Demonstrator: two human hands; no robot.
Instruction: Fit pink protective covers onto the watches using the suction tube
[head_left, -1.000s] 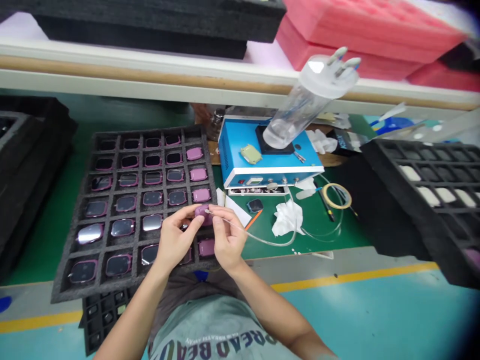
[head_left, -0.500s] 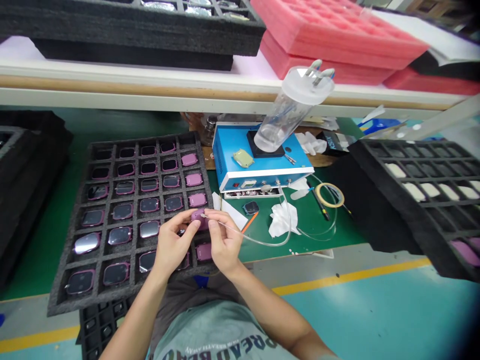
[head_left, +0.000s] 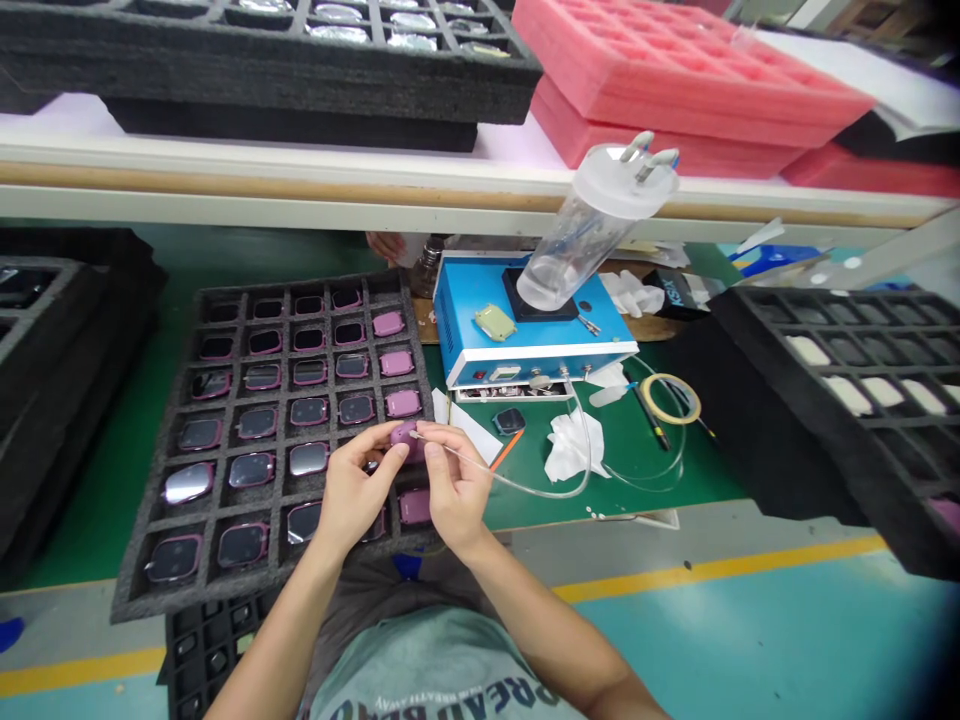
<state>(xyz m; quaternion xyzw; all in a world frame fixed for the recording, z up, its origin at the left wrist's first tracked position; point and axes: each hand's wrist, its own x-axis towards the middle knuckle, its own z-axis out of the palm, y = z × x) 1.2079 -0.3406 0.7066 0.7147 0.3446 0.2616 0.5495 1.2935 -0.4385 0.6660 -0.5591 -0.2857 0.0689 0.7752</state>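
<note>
Between the fingers of my left hand (head_left: 361,492) is a small purple watch case (head_left: 403,434), held above the right side of a grey foam tray (head_left: 225,588). My right hand (head_left: 460,492) pinches the end of a thin clear tube (head_left: 541,494), and its tip meets the case. Where the tip touches is partly hidden by my fingers. The tube curves back to the front of a blue machine (head_left: 469,300). More purple watch cases (head_left: 403,403) lie in the tray's right column, and dark-screened watches (head_left: 258,422) fill other compartments.
A clear cylinder (head_left: 566,240) and a yellow-green case (head_left: 495,322) rest on the machine. Nearby lie a dark watch (head_left: 509,421), crumpled tissue (head_left: 570,447) and a tape roll (head_left: 670,399). Foam trays (head_left: 757,410) stand at right. A shelf (head_left: 300,205) crosses above; another person's hand (head_left: 386,245) shows behind.
The whole view has shifted slightly, so things appear a little farther right and lower. My hands keep the same grip on the case and tube. The other person's hand behind has moved a little.
</note>
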